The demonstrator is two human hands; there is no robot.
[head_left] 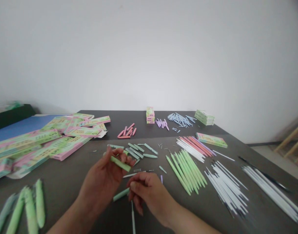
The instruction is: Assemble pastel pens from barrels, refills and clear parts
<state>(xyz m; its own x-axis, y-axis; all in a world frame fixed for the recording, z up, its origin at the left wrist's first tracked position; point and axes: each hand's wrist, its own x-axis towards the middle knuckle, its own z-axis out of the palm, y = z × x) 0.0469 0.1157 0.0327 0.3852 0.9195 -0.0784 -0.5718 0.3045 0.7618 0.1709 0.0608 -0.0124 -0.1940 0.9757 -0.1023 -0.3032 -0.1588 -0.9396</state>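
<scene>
Holding a green tube (120, 163) in the left hand (105, 175), with fingers loosely curled around it. Curling the right hand (148, 188) inward beside a second green tube (121, 194); cannot tell whether gripped or merely touched. Facing loose tubes (150, 156) in the way at 12 o'clock, with pink pens (124, 136) farther out. Note bright green pens (186, 170) at 2 o'clock, white sticks (224, 187) at 3, piled boxes (83, 131) at 10, four pens (30, 208) at 9. See dark tabletop (68, 175) between left wrist and boxes; find its far edge at 12, near the wall (144, 58).
</scene>
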